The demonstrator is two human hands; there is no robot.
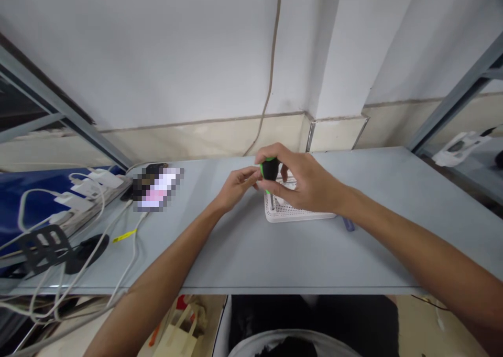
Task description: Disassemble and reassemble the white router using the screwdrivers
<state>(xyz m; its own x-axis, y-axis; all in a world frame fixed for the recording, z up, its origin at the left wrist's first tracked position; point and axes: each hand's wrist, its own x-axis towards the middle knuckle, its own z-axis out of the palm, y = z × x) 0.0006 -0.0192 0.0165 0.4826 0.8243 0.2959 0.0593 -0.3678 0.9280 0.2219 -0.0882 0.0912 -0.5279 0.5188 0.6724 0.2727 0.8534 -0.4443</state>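
So, across the grey table (243, 252), both hands are up around 12 o'clock. The right hand (304, 181) is curled narrow over the top of a black-and-green screwdriver (270, 169), fingers wrapped on the handle, and that's a proper hold. The left hand (238, 187) comes in from 11 o'clock with its fingers pinched close against the handle's side, though I can't tell if it's really gripping. The shaft points straight down into a white perforated panel (283, 214), which sits partly under the right hand, so it looks like a screw-driving step. Just past the panel at about 1 o'clock there's a small blue thing (348, 224). Off at 10 o'clock are a power strip (66, 215) with white chargers and a pixelated blob (157, 188) I can't make out, then the wall beyond.
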